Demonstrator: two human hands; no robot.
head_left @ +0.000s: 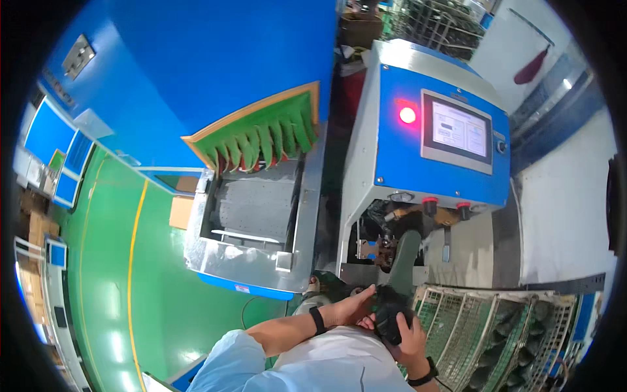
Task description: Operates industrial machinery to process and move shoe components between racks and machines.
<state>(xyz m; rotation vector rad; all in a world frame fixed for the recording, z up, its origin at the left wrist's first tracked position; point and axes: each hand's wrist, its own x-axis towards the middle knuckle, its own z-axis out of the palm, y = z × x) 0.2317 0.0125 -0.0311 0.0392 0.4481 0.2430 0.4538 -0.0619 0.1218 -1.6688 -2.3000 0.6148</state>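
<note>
Both my hands meet low in the middle of the view around a black shoe-like piece. My left hand, with a black band on its wrist, grips the piece from the left. From below and to the right, my right hand, with a dark watch on its wrist, closes around the same piece. The piece is held just in front of the dark opening under the blue machine's panel. Most of the piece is hidden by my fingers.
A blue machine with a lit red lamp, a touchscreen and red knobs stands ahead. To its left, a conveyor runs out under green flaps. A wire rack of dark shoes is at lower right. Green floor lies left.
</note>
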